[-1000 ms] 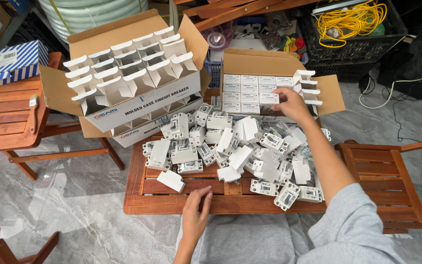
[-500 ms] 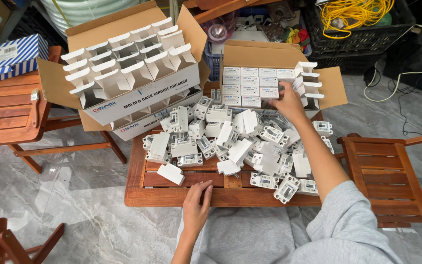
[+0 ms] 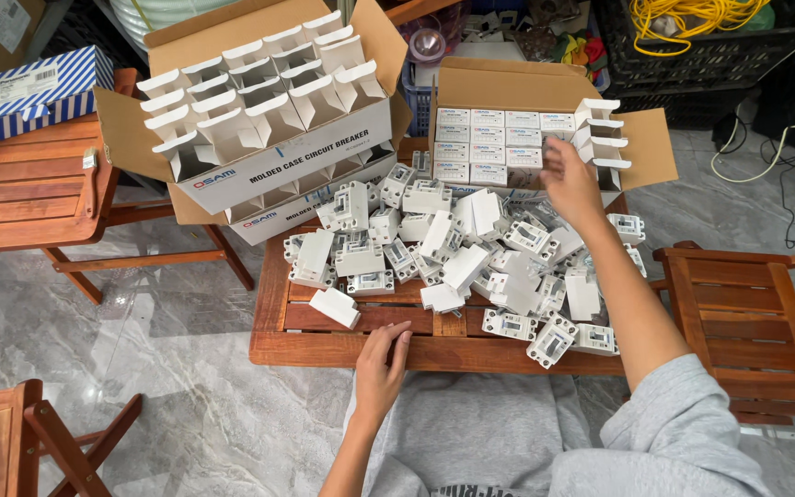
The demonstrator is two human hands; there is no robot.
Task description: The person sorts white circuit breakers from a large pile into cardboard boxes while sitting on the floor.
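A grey marble floor (image 3: 167,368) carries everything here. On it stands a low slatted wooden table (image 3: 324,348), with 3 more wooden slatted pieces around it: 1 off its left edge (image 3: 29,189), 1 off its right edge (image 3: 747,317) and 1 at the lower left (image 3: 11,442).

2 open cardboard cartons sit along the table's far edge. The larger carton (image 3: 296,152), over the far left corner, holds rows of empty white box sleeves with flaps raised. The smaller carton (image 3: 535,92), toward the far right corner, holds closed small white boxes (image 3: 489,147) packed in rows, with several open ones at its right side. Beyond it are a black crate (image 3: 692,55) with yellow cable (image 3: 692,14), and at far left a blue-striped box (image 3: 39,87).

A heap of white circuit breakers (image 3: 471,253), too many and too overlapped to count, covers the table's middle and right, lying between the person and the cartons.

The right hand (image 3: 570,179) reaches across the heap to the smaller carton's front right; fingers are loosely curled, and whether it holds anything I cannot tell. The left hand (image 3: 381,364) lies flat and released on the table's near edge, holding nothing, near 1 stray white box (image 3: 335,307).
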